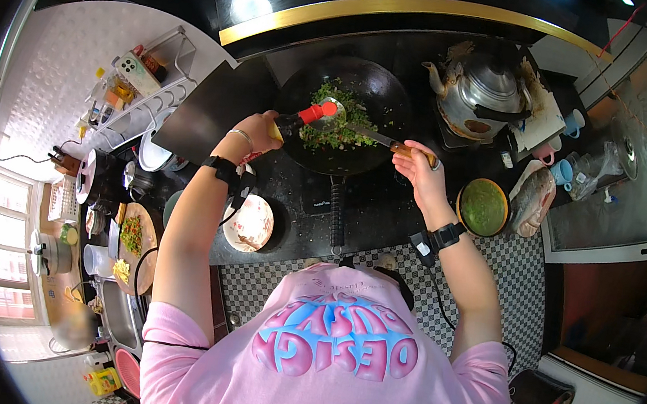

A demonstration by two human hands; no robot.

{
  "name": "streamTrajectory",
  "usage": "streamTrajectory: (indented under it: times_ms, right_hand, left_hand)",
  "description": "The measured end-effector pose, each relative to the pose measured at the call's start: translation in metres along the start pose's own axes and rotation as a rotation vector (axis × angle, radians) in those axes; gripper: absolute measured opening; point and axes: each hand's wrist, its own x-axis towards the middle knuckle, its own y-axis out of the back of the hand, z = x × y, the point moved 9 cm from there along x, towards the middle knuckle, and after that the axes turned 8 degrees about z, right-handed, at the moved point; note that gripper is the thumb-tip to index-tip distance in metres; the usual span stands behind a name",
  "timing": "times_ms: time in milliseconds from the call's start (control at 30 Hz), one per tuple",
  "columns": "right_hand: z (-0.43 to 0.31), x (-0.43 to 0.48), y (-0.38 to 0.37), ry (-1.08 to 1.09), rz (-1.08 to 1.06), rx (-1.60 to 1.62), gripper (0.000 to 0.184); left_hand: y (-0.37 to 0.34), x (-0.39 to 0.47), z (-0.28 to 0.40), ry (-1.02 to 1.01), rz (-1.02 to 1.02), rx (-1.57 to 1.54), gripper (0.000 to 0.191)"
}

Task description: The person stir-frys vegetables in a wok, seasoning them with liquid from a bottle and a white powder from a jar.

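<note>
My left hand [252, 133] grips a dark bottle [291, 125] with a red neck, tilted over the metal bowl of a ladle [369, 133]. My right hand [420, 166] holds that ladle by its wooden handle, fingers partly spread. The ladle's bowl is inside a black wok [391, 94], above chopped greens [336, 139] with small reddish bits. Part of the ladle bowl is hidden behind the bottle's red end. I cannot tell whether liquid is flowing. The wok's wrapped handle [336, 209] points towards me.
A metal kettle [479, 97] stands right of the wok. Nearer are a bowl of green contents [482, 208] and a whole fish [535, 198]. Left of the wok handle sits a patterned white bowl [248, 224]. A round cutting board [146, 230] bears chopped peppers, near a sink [121, 314].
</note>
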Motion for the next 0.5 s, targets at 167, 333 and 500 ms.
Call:
streamTrajectory:
  times_ms: [167,333,500]
  right_hand:
    - [0.0013,-0.0028,-0.0012,0.004,-0.007,-0.024,0.028]
    - [0.0008,-0.0065,-0.0019,0.002,-0.006,-0.025,0.028]
    - [0.004,-0.0069,0.0016,-0.004,0.007,0.016,0.025]
  left_hand:
    - [-0.0024,0.0075,0.0017,-0.012,-0.031,0.027,0.077]
    - [-0.0016,0.008,0.0029,-0.015,0.001,0.013,0.075]
    - [-0.0037,0.0086,-0.0019,-0.019,0.085,-0.025,0.075]
